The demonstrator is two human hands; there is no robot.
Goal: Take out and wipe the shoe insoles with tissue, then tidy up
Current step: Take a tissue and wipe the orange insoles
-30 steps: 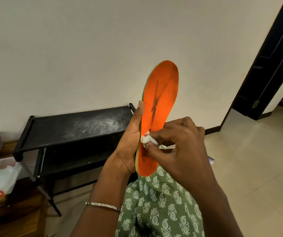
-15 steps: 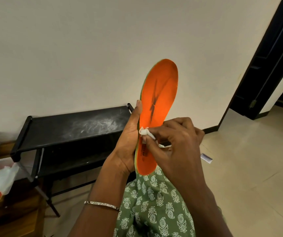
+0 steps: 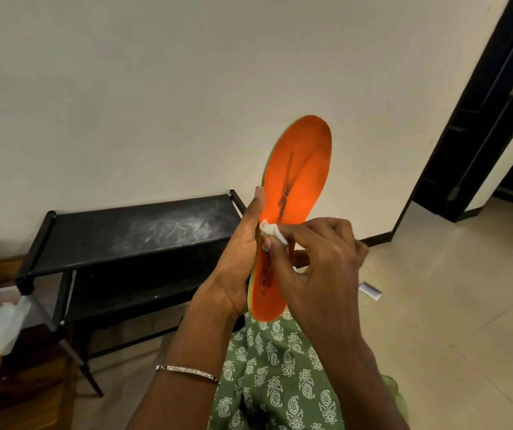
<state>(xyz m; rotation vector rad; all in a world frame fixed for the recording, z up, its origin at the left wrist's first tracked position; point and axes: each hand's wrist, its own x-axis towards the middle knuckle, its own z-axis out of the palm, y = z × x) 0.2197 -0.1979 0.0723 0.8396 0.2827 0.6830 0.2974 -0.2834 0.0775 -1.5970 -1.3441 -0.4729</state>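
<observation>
We hold the flat orange foam insole (image 3: 303, 162) upright before the pale wall (image 3: 156, 88), toe end up, over our lap in green printed cloth (image 3: 280, 373). Our left hand (image 3: 233, 262) grips its left edge, thumb laid along the rim. Our right hand (image 3: 323, 268) pinches a small crumpled white tissue wad (image 3: 270, 231) against the orange face. Over the last second the wad has climbed from nearer the heel end to the arch — just below the dark smudge (image 3: 287, 181). We judge the wiping partway done: the forefoot remains.
</observation>
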